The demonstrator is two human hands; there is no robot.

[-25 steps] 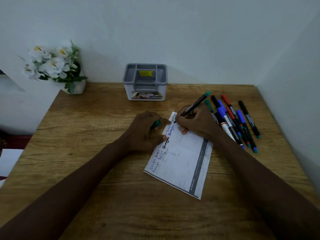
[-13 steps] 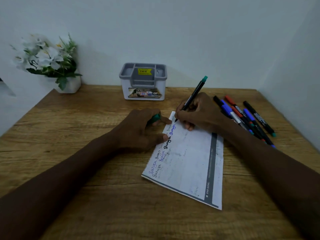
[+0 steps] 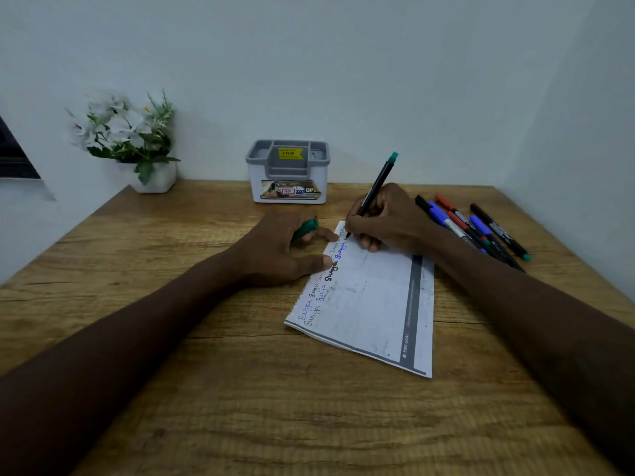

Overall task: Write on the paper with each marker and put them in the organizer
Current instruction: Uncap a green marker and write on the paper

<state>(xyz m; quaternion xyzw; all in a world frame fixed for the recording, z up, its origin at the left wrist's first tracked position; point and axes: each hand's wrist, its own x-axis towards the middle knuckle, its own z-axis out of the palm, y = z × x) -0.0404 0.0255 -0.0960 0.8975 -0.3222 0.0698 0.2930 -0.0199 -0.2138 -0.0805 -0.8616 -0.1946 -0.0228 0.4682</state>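
Wooden bench (image 3: pixel 171 389) carries everything. Paper sheet (image 3: pixel 371 304) lies at centre, angled, with several handwritten words in blue and black running along its left edge, so a few markers look already tested.

Grey organizer (image 3: pixel 288 176) sits at the bench's back edge against the wall; no marker shows in the compartments from here. So as far as I can see, nothing is filed yet.

Potted white flowers (image 3: pixel 127 139) at back left, not involved.

Loose marker pile (image 3: pixel 474 228) lies on the bench right of the paper, behind the right forearm: blue, red, black and green caps, all capped. Exact count is unclear because they overlap.

Right hand (image 3: pixel 388 218) has its grip closed around the green-ended black marker (image 3: pixel 376 190), tilted, tip touching the paper's top-left corner. Writing step in hand.

Left hand (image 3: pixel 285 249) has thumb and fingertip pinning the paper's left edge, grip curled around the green cap (image 3: pixel 305 227).

Judgement: early to mid task. Left to do: finish this word, recap, drop it in the organizer, then repeat for the pile.
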